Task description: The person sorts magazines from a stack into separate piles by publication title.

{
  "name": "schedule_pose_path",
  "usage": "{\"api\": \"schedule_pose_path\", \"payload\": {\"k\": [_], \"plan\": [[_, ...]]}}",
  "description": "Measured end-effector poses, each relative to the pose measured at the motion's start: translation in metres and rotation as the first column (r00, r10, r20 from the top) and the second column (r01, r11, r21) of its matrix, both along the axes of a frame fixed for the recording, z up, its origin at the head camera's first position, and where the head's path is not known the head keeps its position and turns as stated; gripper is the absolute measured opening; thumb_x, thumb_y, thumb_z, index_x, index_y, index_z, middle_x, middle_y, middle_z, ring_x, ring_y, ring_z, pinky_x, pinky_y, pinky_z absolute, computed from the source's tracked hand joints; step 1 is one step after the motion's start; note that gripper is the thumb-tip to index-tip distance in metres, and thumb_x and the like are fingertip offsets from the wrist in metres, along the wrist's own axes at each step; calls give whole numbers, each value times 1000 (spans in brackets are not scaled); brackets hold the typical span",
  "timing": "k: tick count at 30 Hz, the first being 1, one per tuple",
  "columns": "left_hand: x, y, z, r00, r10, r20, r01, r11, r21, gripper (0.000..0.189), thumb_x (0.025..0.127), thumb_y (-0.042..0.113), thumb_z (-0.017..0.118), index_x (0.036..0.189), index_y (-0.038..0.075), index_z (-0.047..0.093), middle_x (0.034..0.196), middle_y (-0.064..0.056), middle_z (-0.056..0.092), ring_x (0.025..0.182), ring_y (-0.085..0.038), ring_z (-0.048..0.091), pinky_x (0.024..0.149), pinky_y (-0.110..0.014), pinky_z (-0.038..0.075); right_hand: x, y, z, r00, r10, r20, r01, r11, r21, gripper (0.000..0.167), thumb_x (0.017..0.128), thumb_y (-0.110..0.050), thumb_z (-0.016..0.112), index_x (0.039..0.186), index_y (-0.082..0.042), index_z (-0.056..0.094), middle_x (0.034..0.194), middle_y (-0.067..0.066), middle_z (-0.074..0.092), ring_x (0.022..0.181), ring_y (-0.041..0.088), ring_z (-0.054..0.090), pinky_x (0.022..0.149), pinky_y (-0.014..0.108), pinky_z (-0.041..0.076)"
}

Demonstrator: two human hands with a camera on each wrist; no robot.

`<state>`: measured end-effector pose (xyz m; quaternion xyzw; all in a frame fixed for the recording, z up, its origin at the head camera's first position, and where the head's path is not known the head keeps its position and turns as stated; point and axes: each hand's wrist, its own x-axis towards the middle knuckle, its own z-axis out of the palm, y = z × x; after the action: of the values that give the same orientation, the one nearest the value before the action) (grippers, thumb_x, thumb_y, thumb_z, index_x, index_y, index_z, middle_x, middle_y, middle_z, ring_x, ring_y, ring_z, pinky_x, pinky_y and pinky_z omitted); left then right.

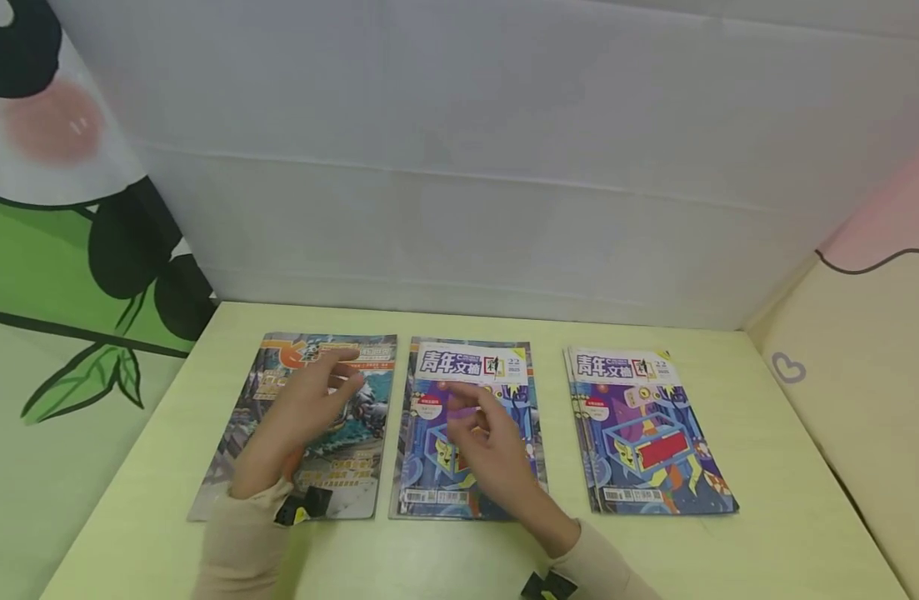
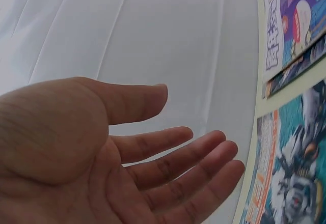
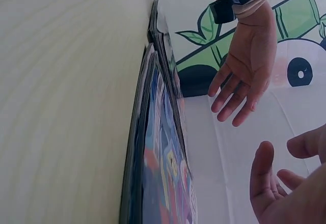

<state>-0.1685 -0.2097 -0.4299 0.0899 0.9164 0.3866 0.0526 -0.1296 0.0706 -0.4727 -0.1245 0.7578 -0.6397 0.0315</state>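
Three piles of magazines lie in a row in the head view. My left hand (image 1: 305,404) is above the left pile (image 1: 347,487), whose top cover shows a grey and teal mechanical figure; its fingers are extended and hold nothing. Over the middle pile (image 1: 422,462), topped by a purple and blue magazine, hovers my right hand (image 1: 496,450), loosely bent and holding nothing. The right pile (image 1: 646,454) shows the same purple cover and has neither hand near it. Between both hands and the covers there is a gap, as the right wrist view shows.
The piles rest on a pale yellow table (image 1: 444,562). A grey-white sheet (image 1: 459,225) rises behind its far edge. To the left stands a panel painted with green leaves (image 1: 84,387), and to the right a cream wall (image 1: 871,358) bears a small heart.
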Motion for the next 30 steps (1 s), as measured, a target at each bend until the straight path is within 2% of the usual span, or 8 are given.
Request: {"api": "schedule_pose_path", "payload": {"k": [2,7,10,16,24,30], "plan": [[0,6,-2,1000,-8,-5,8,1000,10,54,117,22,60,161,-5,47,140,-30,68,127,-50,68,94,-63,61,2,6,-1,1000,-10,-19,10,1000,10,49,106,-2,68,153,-12,63,131,21,66,90,35,70,58,31,60],[-1,23,-7,999,-33,-17,34,999,28,50,116,21,61,158,-5,52,134,-26,72,122,-46,71,96,-62,61,6,23,-2,998,-45,-48,46,998,32,49,106,-2,69,154,-7,61,128,20,68,94,24,71,64,25,60],[-1,32,-8,999,-47,-22,48,998,51,48,115,19,63,156,-5,54,130,-24,73,119,-44,72,97,-61,61,7,33,-2,997,-65,-48,68,997,49,48,106,-3,70,154,-7,61,128,20,68,95,25,71,71,28,63],[1,43,-8,997,-61,-48,65,994,86,46,115,18,64,153,-7,57,128,-23,74,118,-43,74,102,-60,60,6,54,-3,993,-116,-21,117,992,56,48,108,-3,69,155,-7,60,132,25,65,93,36,69,67,35,65],[-2,52,-15,998,-65,-6,65,993,98,47,115,18,62,153,-8,56,127,-21,75,119,-42,73,101,-60,60,2,76,-11,980,-198,37,195,979,59,46,108,-2,67,154,-6,61,132,22,66,92,22,70,71,28,64],[-3,56,-22,998,-58,21,56,996,64,46,114,17,63,152,-7,56,127,-23,75,118,-44,74,100,-60,61,-2,82,-15,976,-212,57,206,974,96,47,108,-2,68,154,-6,61,130,22,67,89,28,71,66,27,62]]}}
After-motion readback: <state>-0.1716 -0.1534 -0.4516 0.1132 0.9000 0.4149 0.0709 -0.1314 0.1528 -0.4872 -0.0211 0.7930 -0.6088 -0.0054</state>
